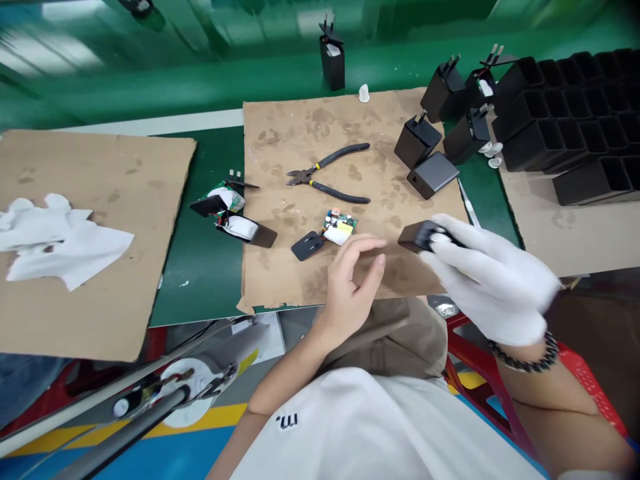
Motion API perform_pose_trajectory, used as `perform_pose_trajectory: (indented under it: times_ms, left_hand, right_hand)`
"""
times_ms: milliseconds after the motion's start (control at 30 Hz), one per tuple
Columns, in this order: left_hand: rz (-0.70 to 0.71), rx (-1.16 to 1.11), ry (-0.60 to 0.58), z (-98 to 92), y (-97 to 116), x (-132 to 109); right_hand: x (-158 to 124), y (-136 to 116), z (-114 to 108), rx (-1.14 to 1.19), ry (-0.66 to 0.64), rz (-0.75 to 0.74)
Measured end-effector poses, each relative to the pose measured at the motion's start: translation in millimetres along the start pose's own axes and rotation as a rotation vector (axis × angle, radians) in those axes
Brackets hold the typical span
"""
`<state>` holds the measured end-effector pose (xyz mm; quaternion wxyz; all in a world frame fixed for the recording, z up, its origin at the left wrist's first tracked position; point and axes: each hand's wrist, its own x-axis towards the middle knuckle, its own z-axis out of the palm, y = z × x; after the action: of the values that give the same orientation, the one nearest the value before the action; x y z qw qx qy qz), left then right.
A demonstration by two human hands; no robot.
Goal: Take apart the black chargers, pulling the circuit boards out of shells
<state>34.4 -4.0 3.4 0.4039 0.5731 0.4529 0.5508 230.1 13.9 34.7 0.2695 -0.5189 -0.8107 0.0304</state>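
Currently: gloved right hand [493,280] pinches black case [410,236], right of centre; bare left hand [353,283], half spread, lower centre, near circuit board [339,227].

White gloves [65,230] lie on left-hand cardboard [100,313].

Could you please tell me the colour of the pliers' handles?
The pliers' long, curved handles are black with yellow inner ends, shown in the head view.

We get bright, diffuse light, with streaky white glare across the glossy green surface [170,70] at the far side. Soft shadow darkens the cardboard [280,280] near the gloved right hand [493,280], which we see slightly blurred. Wide-angle distortion stretches the edges.
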Motion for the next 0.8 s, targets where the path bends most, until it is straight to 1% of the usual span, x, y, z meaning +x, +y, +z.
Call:
perform_pose_trajectory:
  times_ms: [100,167,200,233,333,367,400,500,533,567,667,800]
  left_hand:
    - [0.094,0.061,0.010,-7.7,5,-4]
    - [0.138,0.098,0.015,-12.4,5,-4]
    - [0.158,0.121,0.018,-14.4,4,-3]
    - [0.181,0.148,0.021,-16.2,3,-4]
    - [0.237,0.268,0.007,-20.1,-3,-7]
    - [0.246,0.311,-0.006,-20.9,-6,-8]
    - [0.248,0.346,-0.023,-21.5,-7,-10]
    - [0.230,0.375,-0.073,-22.9,-10,-12]
    - [0.223,0.363,-0.083,-23.3,-10,-13]
    - [0.215,0.350,-0.091,-23.6,-9,-13]
    - [0.211,0.337,-0.107,-23.9,-9,-12]
    - [0.251,0.395,-0.113,-22.6,-11,-12]
  right_hand:
    - [2,4,13,0.026,0.033,0.029]
    - [4,9,19,0.102,0.004,0.066]
    - [5,12,21,0.167,0.010,0.111]
    - [7,14,21,0.270,0.037,0.186]
    - [14,18,19,0.664,0.155,0.479]
    - [17,18,18,0.798,0.160,0.556]
    - [19,17,16,0.927,0.122,0.610]
    - [26,7,10,1.267,-0.138,0.685]
    - [27,3,7,1.351,-0.206,0.698]
    - [28,-1,5,1.397,-0.244,0.698]
    - [26,-10,1,1.432,-0.259,0.685]
    - [25,-12,1,1.394,-0.254,0.668]
